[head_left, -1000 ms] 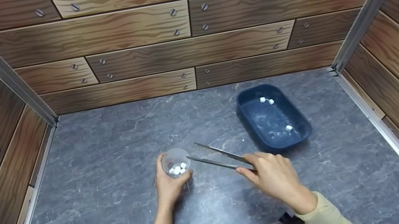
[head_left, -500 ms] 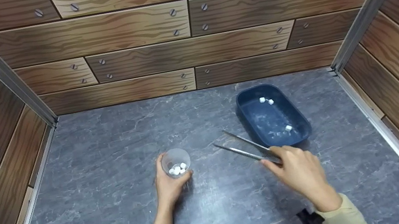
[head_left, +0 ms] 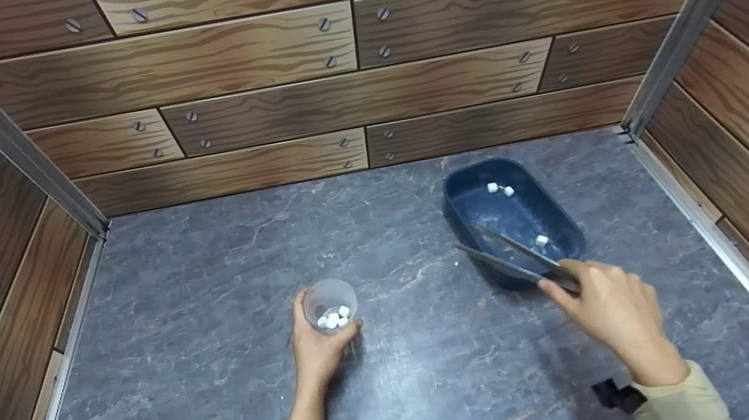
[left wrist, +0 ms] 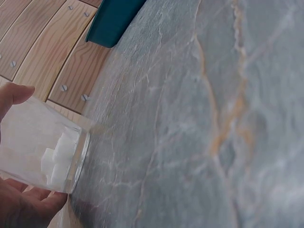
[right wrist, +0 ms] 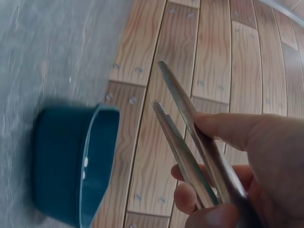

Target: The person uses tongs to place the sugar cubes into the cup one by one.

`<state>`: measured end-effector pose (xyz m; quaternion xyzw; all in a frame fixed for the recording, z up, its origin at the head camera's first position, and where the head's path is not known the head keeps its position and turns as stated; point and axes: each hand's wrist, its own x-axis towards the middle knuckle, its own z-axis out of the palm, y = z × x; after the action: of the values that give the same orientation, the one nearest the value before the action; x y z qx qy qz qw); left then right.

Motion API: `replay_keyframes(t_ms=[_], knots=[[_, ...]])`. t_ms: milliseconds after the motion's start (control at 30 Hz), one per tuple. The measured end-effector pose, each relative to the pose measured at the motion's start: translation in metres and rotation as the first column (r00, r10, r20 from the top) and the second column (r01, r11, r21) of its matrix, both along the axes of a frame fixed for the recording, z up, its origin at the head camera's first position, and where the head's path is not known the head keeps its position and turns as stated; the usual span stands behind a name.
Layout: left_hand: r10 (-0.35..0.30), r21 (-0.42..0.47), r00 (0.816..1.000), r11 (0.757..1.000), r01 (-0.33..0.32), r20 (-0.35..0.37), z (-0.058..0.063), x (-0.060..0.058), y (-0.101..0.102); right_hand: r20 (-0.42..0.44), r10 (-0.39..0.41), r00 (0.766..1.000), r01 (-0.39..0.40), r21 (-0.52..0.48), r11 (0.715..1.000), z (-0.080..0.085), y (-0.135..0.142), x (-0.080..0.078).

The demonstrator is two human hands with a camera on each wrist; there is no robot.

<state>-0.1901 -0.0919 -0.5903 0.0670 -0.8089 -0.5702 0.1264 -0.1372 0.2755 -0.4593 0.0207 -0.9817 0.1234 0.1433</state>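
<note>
My left hand (head_left: 320,352) grips a clear plastic cup (head_left: 329,295) that stands on the grey surface, thumb on one side and fingers on the other. Several small white cubes (left wrist: 60,159) lie at the bottom of the cup. With my right hand (head_left: 612,311) I hold metal tongs (right wrist: 190,156), their arms spread and nothing between the tips. The tongs' tips hang over the near left part of a dark blue basin (head_left: 569,227). Inside the basin are three white cubes, two at the far end and one white cube (head_left: 542,240) near the right side.
A grey marbled tabletop (head_left: 204,284) lies under everything. Wood-patterned panels (head_left: 267,114) rise at the back and both sides, with metal strips (head_left: 745,285) along the corners and edges. A tiny white speck (head_left: 457,264) lies left of the basin.
My right hand has moved right with the tongs, from beside the cup to over the basin. The left hand and the cup have stayed in place.
</note>
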Motion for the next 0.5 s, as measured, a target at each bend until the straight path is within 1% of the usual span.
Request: replay_keyframes(t_ms=[500], knots=[[-0.012,0.025,1.000,1.000,0.012,-0.010,-0.001,0.000,0.000,0.102,-0.095,0.990,0.095,0.010,0.995,0.007,0.036,-0.006]])
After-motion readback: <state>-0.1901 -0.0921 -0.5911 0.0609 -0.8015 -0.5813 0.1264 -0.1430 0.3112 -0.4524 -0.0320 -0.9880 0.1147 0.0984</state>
